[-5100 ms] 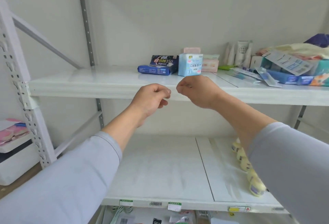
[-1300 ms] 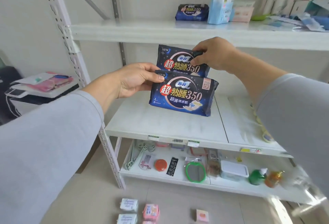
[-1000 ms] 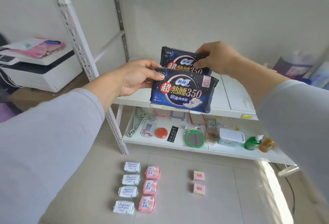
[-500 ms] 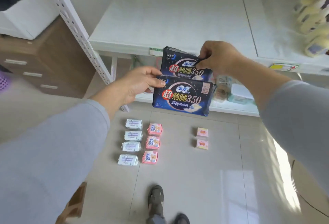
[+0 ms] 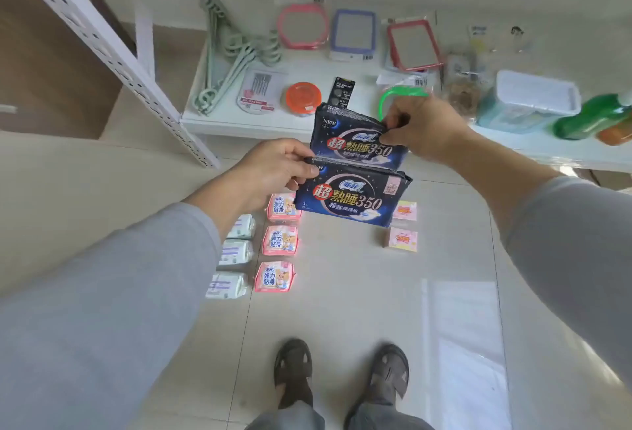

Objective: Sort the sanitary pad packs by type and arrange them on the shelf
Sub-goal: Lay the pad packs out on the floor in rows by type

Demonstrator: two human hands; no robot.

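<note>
Floor tiles (image 5: 342, 310) fill my view now, shelf gone overhead — left hand (image 5: 273, 173) and right hand (image 5: 424, 128) each pinching a dark pack (image 5: 352, 197) (image 5: 355, 142), lowering toward the sorted rows (image 5: 277, 241).

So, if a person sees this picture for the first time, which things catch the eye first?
First, the two dark navy packs in the centre: the left hand pinches the nearer navy pack, the right hand the farther navy pack. Below them, on the floor, lie a column of pink packs and a column of white packs.
</note>
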